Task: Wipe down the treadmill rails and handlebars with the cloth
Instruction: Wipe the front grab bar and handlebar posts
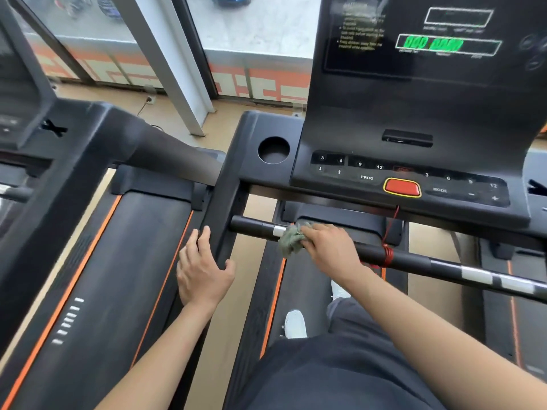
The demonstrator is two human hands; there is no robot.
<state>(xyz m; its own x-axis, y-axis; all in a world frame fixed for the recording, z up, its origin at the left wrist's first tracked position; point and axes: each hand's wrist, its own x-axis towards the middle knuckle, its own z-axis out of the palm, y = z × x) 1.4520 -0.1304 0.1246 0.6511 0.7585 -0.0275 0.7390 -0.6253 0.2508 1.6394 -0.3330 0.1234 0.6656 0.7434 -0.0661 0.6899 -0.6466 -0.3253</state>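
Note:
A black front handlebar point(414, 260) with silver sensor bands runs across the treadmill below the console. My right hand point(331, 250) presses a crumpled grey-green cloth point(291, 239) onto the bar next to its left silver band. My left hand point(204, 267) rests with fingers spread on the black left side rail point(220, 220), holding nothing. The part of the bar under my right hand is hidden.
The console point(414, 179) with a red stop button point(402, 187) and a cup holder point(273, 150) overhangs the bar. A red safety cord point(387, 253) is wound around the bar. A second treadmill point(118, 261) stands close on the left. My white shoes point(296, 324) are on the belt.

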